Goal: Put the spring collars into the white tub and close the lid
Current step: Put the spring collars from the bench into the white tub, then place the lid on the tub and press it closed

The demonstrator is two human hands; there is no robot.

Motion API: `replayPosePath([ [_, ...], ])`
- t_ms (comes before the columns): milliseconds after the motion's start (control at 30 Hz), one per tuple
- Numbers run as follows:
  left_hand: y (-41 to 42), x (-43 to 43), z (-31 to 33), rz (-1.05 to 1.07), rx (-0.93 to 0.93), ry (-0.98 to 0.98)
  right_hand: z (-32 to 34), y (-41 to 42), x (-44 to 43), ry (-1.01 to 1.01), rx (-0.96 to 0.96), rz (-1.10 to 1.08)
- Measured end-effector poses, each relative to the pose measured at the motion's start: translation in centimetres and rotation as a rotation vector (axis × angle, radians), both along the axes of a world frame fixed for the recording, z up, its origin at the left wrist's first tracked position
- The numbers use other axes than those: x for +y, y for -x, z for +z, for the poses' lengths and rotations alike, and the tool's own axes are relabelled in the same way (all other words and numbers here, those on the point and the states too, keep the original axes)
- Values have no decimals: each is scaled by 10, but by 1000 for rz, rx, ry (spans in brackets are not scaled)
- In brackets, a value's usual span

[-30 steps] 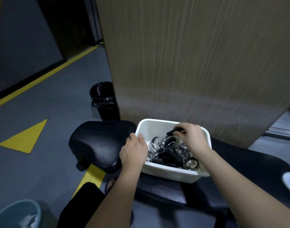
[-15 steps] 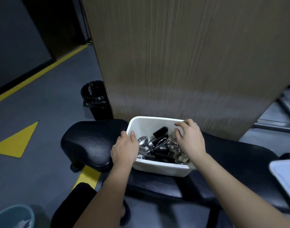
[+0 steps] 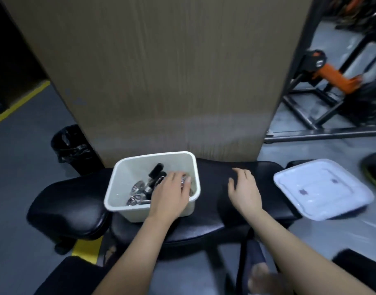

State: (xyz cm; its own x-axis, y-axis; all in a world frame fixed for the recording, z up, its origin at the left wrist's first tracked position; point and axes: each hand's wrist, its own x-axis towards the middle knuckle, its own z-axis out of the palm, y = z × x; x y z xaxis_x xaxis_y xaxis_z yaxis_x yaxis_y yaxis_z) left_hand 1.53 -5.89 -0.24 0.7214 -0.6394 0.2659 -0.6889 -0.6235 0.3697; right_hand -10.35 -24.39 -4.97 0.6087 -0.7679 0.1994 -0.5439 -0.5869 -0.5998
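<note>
The white tub (image 3: 127, 173) stands open on a black padded bench (image 3: 210, 211). Inside it lie several spring collars (image 3: 138, 192), chrome coils with black handles. My left hand (image 3: 172, 194) rests over the tub's front right part, fingers spread across the collars and the rim; I cannot tell whether it grips anything. My right hand (image 3: 244, 188) hovers flat and empty over the bench pad, between the tub and the lid. The white lid (image 3: 321, 188) lies at the bench's right end, apart from both hands.
A brown wood-grain panel (image 3: 161, 71) rises right behind the bench. A black bin with a bag (image 3: 70, 145) stands on the floor at the left. A black and orange gym machine (image 3: 332, 77) fills the back right. Yellow floor markings (image 3: 18, 103) run at the left.
My right hand left the tub and moved right over the bench. My left hand shifted from the tub's left rim to its right side. The view swung right, showing the whole lid.
</note>
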Motion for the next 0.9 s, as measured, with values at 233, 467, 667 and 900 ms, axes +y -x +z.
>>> replayPosePath([
  [233,33,-73,-18,156,81,-341,-45,70,-68,-15,298,-247],
  [467,32,-71,-25,178,-78,-436,-81,91,-86,112,504,-349],
  [667,33,-72,-25,191,-68,-419,-71,73,-65,157,354,-278],
  [900,35,-65,-10,194,107,-340,25,39,-34,153,-215,-236],
])
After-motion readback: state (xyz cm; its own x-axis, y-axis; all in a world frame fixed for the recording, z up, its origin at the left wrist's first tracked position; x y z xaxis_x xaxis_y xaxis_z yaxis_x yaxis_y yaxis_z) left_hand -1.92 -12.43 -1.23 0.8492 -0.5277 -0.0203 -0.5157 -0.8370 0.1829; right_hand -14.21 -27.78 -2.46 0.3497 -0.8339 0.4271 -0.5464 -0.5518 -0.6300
